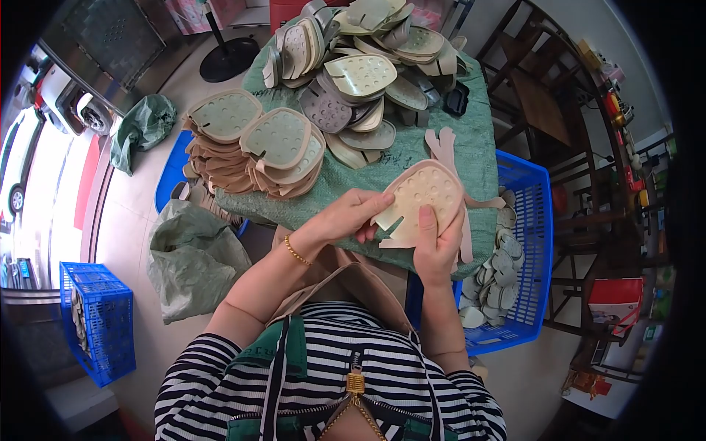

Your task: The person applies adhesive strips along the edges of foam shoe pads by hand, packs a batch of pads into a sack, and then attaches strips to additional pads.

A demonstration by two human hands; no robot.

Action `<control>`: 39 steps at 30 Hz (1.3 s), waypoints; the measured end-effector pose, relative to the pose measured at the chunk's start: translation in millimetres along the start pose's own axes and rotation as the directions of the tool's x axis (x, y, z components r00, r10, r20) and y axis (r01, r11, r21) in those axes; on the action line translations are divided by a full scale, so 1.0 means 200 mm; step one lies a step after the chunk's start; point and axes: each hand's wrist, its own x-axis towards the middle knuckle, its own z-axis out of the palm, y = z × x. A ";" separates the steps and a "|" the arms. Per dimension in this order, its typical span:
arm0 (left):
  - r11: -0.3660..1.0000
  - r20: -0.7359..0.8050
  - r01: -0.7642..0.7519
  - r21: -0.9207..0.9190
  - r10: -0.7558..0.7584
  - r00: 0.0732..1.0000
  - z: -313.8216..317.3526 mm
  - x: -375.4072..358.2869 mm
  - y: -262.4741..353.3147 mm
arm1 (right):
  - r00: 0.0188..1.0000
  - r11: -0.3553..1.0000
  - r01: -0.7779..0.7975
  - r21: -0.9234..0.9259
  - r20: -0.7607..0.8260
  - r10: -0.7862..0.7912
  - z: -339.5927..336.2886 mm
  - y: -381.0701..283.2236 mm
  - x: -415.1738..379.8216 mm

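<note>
In front of me, over the near edge of the table, I hold a cream dimpled insole piece (432, 189) with a beige rim and a notch. My left hand (360, 212) pinches its left edge between thumb and fingers. From the lower right, my right hand (439, 246) grips the same piece, thumb on its dimpled face and fingers behind. Beige material strips (443, 147) lie just past the piece, on the green woven cloth (349, 192). Stacks of beige-rimmed insole pieces (278, 140) stand to the left.
A large heap of loose grey and cream pieces (360, 76) covers the far tabletop, a small black tray (457, 98) beside it. Right of the table, a blue crate (543, 242) holds many pieces. A green sack (195, 257) and another blue crate (110, 323) are on the left floor.
</note>
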 end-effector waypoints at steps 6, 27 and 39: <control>0.992 0.006 0.083 -0.099 -0.083 0.997 0.01 0.01 0.05 | 0.970 0.957 0.238 -0.164 -0.012 -0.243 -0.01 0.04 0.02; 0.733 -0.229 -0.361 0.576 0.569 0.790 0.13 0.01 -0.10 | 0.978 0.991 -0.081 0.107 -0.184 0.099 -0.02 0.21 0.08; 0.668 -0.211 -0.282 0.689 0.557 0.803 0.11 -0.02 -0.05 | 0.994 0.948 -0.063 -0.312 0.068 0.089 -0.06 0.08 0.04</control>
